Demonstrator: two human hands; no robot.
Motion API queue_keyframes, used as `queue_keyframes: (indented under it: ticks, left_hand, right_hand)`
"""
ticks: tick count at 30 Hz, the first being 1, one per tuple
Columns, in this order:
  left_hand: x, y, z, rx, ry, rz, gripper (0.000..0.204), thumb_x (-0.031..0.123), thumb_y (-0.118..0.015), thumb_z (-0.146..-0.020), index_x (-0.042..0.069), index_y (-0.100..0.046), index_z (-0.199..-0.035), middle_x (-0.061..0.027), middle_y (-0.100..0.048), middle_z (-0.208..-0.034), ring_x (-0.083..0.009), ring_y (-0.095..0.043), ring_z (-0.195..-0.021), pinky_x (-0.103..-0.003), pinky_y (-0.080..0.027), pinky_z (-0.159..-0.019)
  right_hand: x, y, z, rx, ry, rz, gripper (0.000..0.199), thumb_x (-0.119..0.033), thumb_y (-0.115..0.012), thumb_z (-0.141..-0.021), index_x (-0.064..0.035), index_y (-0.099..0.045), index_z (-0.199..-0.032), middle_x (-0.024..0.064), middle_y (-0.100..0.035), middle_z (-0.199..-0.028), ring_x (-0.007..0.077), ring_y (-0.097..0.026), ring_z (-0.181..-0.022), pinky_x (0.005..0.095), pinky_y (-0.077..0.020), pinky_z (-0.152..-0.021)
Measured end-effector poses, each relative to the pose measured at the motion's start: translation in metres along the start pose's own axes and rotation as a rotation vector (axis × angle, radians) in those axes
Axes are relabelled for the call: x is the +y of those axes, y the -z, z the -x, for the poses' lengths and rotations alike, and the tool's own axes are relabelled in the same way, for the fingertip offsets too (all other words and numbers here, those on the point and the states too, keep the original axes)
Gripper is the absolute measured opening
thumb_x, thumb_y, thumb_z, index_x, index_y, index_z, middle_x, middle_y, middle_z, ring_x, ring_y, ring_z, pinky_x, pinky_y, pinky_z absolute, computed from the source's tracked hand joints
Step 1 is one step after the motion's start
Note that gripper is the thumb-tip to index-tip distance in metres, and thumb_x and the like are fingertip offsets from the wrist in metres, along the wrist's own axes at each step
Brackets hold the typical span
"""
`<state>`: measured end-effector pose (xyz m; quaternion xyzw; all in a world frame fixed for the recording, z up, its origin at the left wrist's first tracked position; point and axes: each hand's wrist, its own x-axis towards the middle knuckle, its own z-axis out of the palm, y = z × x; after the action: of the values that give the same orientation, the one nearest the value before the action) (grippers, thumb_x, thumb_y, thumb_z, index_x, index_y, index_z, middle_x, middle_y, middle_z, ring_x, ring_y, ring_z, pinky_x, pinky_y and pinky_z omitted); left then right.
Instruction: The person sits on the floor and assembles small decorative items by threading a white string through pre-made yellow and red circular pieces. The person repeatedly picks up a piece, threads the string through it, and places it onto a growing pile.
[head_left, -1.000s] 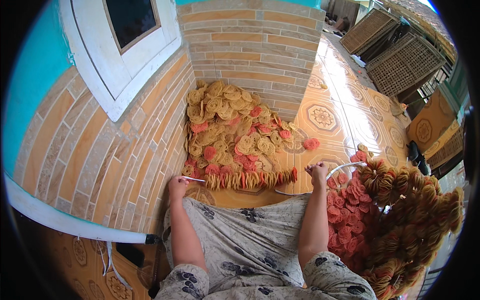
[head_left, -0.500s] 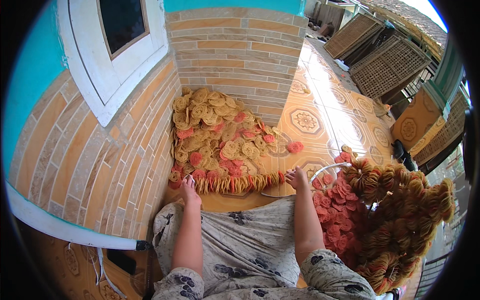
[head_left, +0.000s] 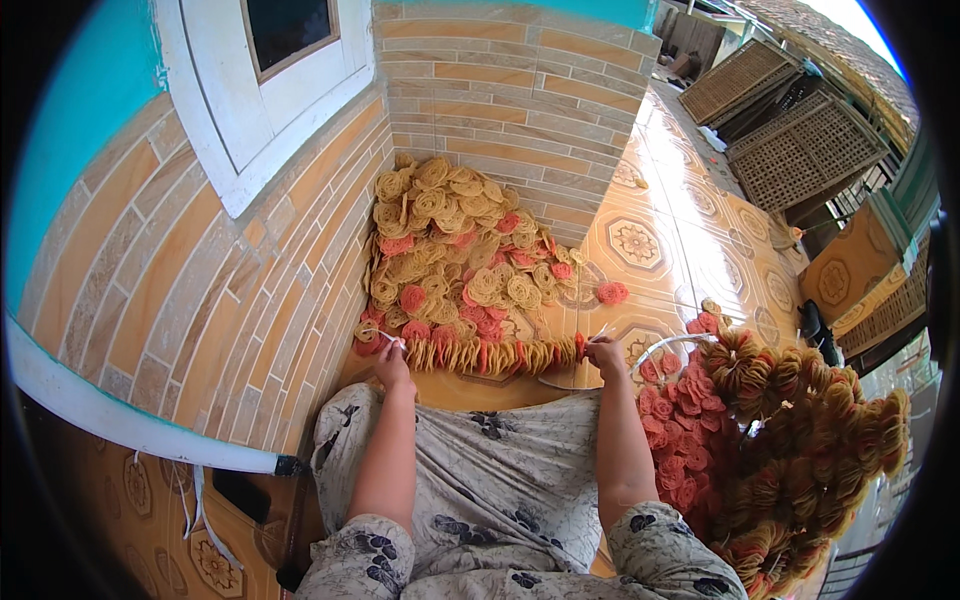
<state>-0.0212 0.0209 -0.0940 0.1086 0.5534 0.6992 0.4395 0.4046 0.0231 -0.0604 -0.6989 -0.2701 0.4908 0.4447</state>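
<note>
A row of thin, lacy coiled discs (head_left: 490, 354), mostly tan with some coral red, is threaded side by side on a string and stretched between my two hands. At its left end my left hand (head_left: 393, 368) is closed on a white string end, whose tail points up and left. My right hand (head_left: 604, 357) pinches the other end beside a red disc, with a thin pale tip sticking up past the fingers. Just beyond the row lies a heap of loose tan and coral discs (head_left: 450, 235) against the wall.
Beside my right arm lie loose coral discs (head_left: 680, 420) and a large pile of strung bundles (head_left: 790, 450). A white curved strip (head_left: 665, 345) lies near them. The tiled wall (head_left: 290, 250) bounds the left. A dark phone (head_left: 241, 496) lies lower left; woven racks (head_left: 806, 150) lean at the far right.
Both hands have closed on the ends of the strung row, the right fingers now pinching its end. The view has shifted slightly, moving the scene rightward.
</note>
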Motion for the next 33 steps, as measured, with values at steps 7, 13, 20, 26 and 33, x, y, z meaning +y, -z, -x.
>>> queue_keyframes:
  ticks: [7,13,20,26,33]
  left_hand:
    - [-0.003,-0.002,-0.004,0.072,0.051,0.104,0.017,0.011,-0.054,-0.095,-0.004,-0.059,-0.102,-0.0112,-0.066,-0.101,-0.0160,-0.062,-0.087,-0.029,-0.049,-0.079]
    - [0.012,0.002,-0.008,0.269,-0.067,0.114,0.011,0.009,-0.053,-0.096,-0.001,-0.056,-0.099,-0.0080,-0.063,-0.094,-0.0182,-0.061,-0.083,-0.030,-0.050,-0.076]
    - [0.040,-0.030,0.025,-0.092,-0.161,0.087,0.012,0.007,-0.051,-0.096,-0.004,-0.056,-0.096,-0.0112,-0.063,-0.092,-0.0169,-0.062,-0.081,-0.030,-0.053,-0.080]
    - [0.114,-0.066,0.081,-0.694,-0.350,-0.477,0.016,0.013,-0.056,-0.096,-0.002,-0.062,-0.096,-0.0059,-0.067,-0.083,-0.0102,-0.063,-0.076,-0.026,-0.051,-0.073]
    - [0.139,-0.088,0.122,-1.001,-0.260,-0.925,0.016,0.014,-0.060,-0.092,0.000,-0.068,-0.097,-0.0067,-0.069,-0.078,-0.0107,-0.062,-0.068,-0.028,-0.048,-0.063]
  right_hand:
    - [-0.014,-0.012,0.017,0.025,0.217,-0.063,0.015,-0.015,-0.065,-0.087,-0.0007,-0.063,-0.089,0.0054,-0.066,-0.080,0.0127,-0.060,-0.071,0.0263,-0.0455,-0.064]
    - [-0.037,-0.032,0.047,-0.143,0.608,-0.273,0.014,-0.016,-0.058,-0.094,-0.0025,-0.058,-0.091,0.0052,-0.065,-0.089,0.0114,-0.057,-0.083,0.0266,-0.0430,-0.080]
    - [-0.044,-0.029,0.054,-0.071,0.553,-0.264,0.013,-0.013,-0.057,-0.095,-0.0014,-0.055,-0.089,0.0084,-0.066,-0.088,0.0133,-0.061,-0.084,0.0275,-0.0464,-0.080]
    - [-0.090,-0.053,0.103,-0.353,0.635,-0.237,0.013,-0.011,-0.060,-0.093,0.0009,-0.062,-0.089,0.0076,-0.068,-0.083,0.0119,-0.063,-0.078,0.0262,-0.0500,-0.074]
    - [-0.114,-0.110,0.149,-0.804,0.616,0.261,0.007,-0.004,-0.067,-0.085,-0.0002,-0.069,-0.091,0.0022,-0.067,-0.086,0.0087,-0.060,-0.080,0.0244,-0.0484,-0.074]
